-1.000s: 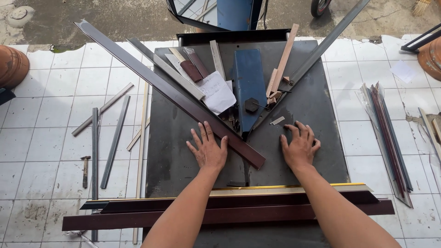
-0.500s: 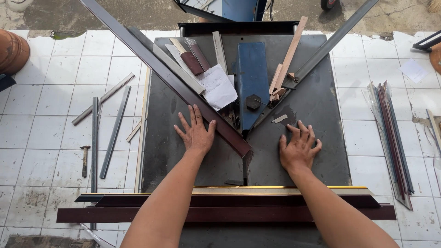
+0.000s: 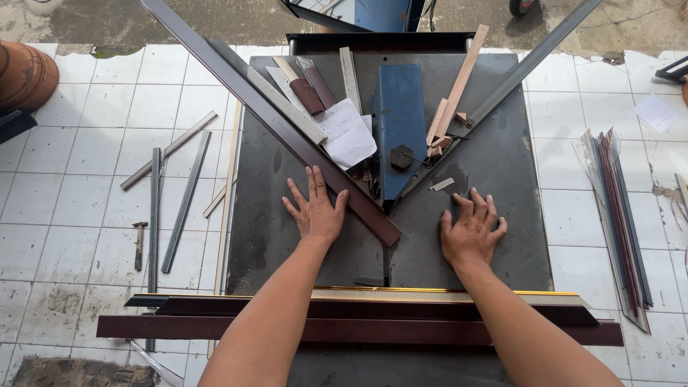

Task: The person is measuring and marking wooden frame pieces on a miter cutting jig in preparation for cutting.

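The left hand [image 3: 315,211] lies palm down on the dark metal table [image 3: 502,165], fingers spread wide, its thumb side touching the lower edge of a long dark brown moulding strip [image 3: 287,136]. This strip runs diagonally from beyond the table's far left corner down to the middle, where its cut end stops just beside the central slot. The right hand [image 3: 471,231] rests flat on the bare plate right of centre, fingers spread wide and slightly bent, holding nothing; it is apart from the strip.

A blue metal block [image 3: 400,122] stands upright along the middle of the table, with a black hexagonal knob [image 3: 400,157] at its near end. A grey metal fence bar [image 3: 523,68] slants from the far right corner down toward the knob, so the strip and the bar form a V. Pale wooden sticks [image 3: 459,79] lean against the bar. Between the strip and the block lie a folded white paper [image 3: 347,132], a pale flat strip and short brown moulding offcuts [image 3: 308,93], crowding that wedge. A small silver chip [image 3: 441,184] lies just beyond the right hand's fingertips.

Across the near edge of the table lie two long dark brown mouldings [image 3: 401,322], one with a gold lip, crossing over both forearms' line.

On the tiled floor to the left lie grey metal bars [image 3: 185,193] and a small hammer [image 3: 139,244]; to the right, a bundle of wrapped mouldings [image 3: 620,215].
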